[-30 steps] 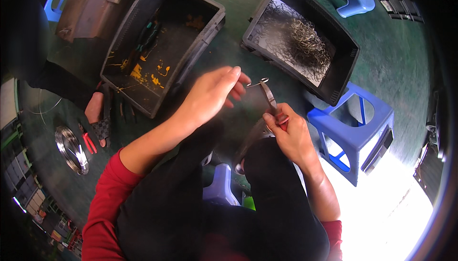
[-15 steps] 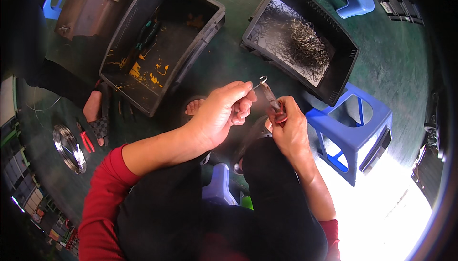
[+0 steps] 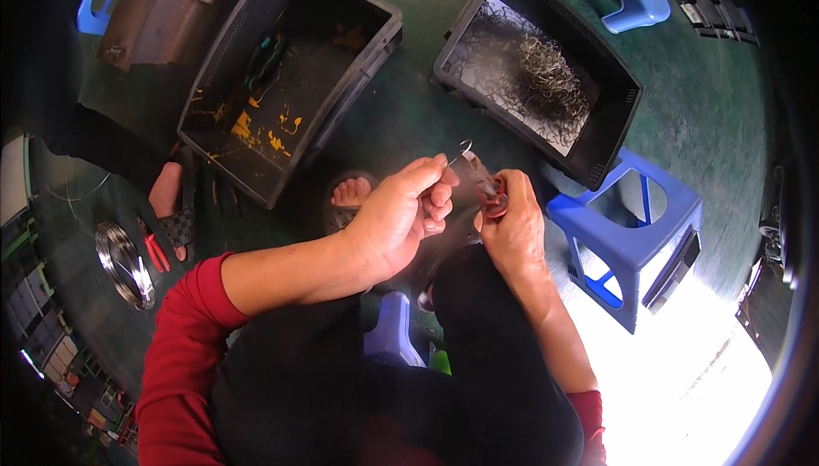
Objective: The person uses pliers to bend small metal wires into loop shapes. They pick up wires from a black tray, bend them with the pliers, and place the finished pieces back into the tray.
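Item: wire piece point(image 3: 465, 156), pinched in left hand point(image 3: 401, 223) fingertips above the knees, its end at the pliers point(image 3: 488, 191) gripped closed by right hand point(image 3: 512, 231). Step, apparently: bending the wire. Next move calls for steady grip. Nearby: crate of wire pieces point(image 3: 614, 82).

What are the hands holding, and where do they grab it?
Right hand grips red-handled pliers by the handles; left hand pinches a small bent wire piece at the pliers' tip.
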